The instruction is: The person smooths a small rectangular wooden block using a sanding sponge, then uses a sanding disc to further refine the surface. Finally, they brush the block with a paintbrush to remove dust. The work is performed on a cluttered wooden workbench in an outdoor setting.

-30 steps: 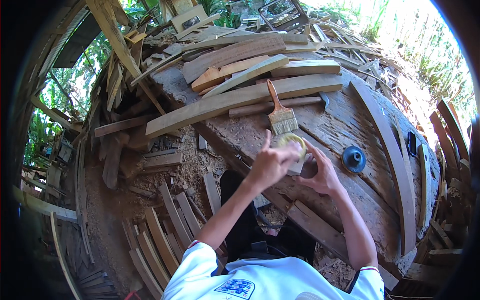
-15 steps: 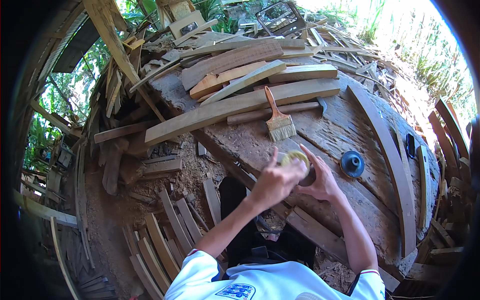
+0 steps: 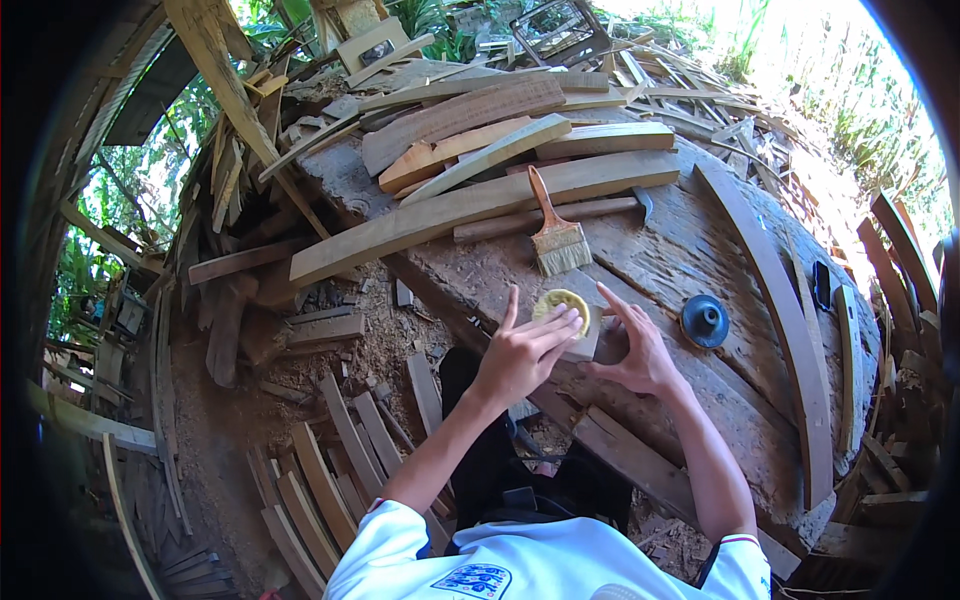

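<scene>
My left hand [image 3: 522, 352] lies over a round yellowish pad with a raised rim [image 3: 577, 299], its fingers pressed across it and one finger sticking up to the side. Under the pad is a small pale block [image 3: 585, 343], partly hidden by the hand. Beside the block, my right hand [image 3: 640, 352] has its thumb and fingers spread apart, close to the block's edge. Whether they touch it, I cannot tell. Both hands are over the worn wooden workbench [image 3: 640, 275]. A wide paintbrush [image 3: 560, 245] lies beyond them, and a dark round knob-like piece [image 3: 704, 322] sits to the right.
A hammer [image 3: 560, 217] rests behind the brush, beside a long plank [image 3: 470, 215] and stacked boards. A curved dark board [image 3: 775, 310] and a black phone-like object [image 3: 821, 286] lie on the right. Cut strips [image 3: 325, 485] cover the ground at lower left.
My left hand has shifted left with the yellow pad, uncovering more of the pad and the pale block. My right hand has moved slightly and its fingers stay spread.
</scene>
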The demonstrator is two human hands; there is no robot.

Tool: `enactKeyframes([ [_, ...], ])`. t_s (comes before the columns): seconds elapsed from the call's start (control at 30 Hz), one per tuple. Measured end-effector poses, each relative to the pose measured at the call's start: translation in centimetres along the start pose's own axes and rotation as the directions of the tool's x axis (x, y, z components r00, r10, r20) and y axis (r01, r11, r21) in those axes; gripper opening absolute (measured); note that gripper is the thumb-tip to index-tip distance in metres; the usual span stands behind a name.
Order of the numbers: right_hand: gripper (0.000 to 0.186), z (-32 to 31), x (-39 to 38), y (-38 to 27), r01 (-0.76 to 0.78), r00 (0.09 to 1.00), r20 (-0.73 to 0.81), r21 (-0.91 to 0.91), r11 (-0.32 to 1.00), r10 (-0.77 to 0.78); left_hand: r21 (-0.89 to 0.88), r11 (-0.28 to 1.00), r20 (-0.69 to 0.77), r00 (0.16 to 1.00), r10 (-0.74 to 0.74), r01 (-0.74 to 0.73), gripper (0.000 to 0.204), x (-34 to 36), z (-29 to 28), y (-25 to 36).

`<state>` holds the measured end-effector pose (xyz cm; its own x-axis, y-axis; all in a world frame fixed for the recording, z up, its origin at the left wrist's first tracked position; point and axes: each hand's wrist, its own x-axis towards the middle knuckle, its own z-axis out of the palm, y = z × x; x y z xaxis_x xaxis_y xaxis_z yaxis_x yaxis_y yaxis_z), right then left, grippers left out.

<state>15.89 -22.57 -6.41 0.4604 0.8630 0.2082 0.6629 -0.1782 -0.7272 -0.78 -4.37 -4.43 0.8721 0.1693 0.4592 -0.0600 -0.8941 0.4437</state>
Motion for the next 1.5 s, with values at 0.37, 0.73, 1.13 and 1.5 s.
enactKeyframes([
  [0.37, 0.098, 0.4, -0.3, 0.3, 0.017, 1.0, -0.021, -0.049, 0.999, -0.018, -0.028, 0.984, 0.086, 0.981, 0.175, -0.174, 0.027, -3.9, 0.4, 1.1],
  [0.73, 0.092, 0.5, -0.4, 1.3, 0.044, 0.998, -0.048, -0.019, 0.999, -0.045, -0.063, 0.983, 0.065, 0.982, 0.175, -0.171, 0.017, -0.6, 1.1, 2.2],
  [1.13, 0.102, 0.3, -0.2, 0.7, 0.009, 1.0, -0.024, -0.047, 0.999, -0.01, -0.04, 0.993, 0.084, 0.99, 0.11, -0.107, 0.021, 2.1, 1.2, 0.7],
  [1.5, 0.133, -0.3, 0.0, 0.2, -0.143, 0.988, 0.074, 0.098, 0.985, 0.136, -0.103, 0.994, 0.031, 0.999, -0.02, 0.024, 0.022, 4.0, 2.8, -0.8],
])
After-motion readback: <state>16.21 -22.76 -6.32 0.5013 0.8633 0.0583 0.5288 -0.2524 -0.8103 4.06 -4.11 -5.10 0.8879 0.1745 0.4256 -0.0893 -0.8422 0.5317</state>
